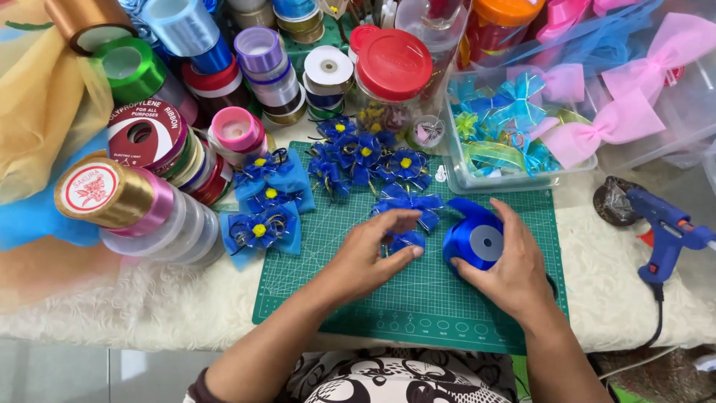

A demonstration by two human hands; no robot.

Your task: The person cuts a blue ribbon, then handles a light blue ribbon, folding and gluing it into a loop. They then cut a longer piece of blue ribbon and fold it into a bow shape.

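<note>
My right hand grips a roll of royal-blue satin ribbon lying on the green cutting mat. My left hand pinches a small blue ribbon piece just left of the roll, fingers closed over it. Right above lies a blue ribbon bow. Several finished blue bows with yellow centres lie at the mat's far edge, and lighter blue ones at its left.
Many ribbon spools crowd the left and back. A red-lidded jar stands behind the mat. A clear box holds pink and teal bows. A blue glue gun lies at the right on the white cloth.
</note>
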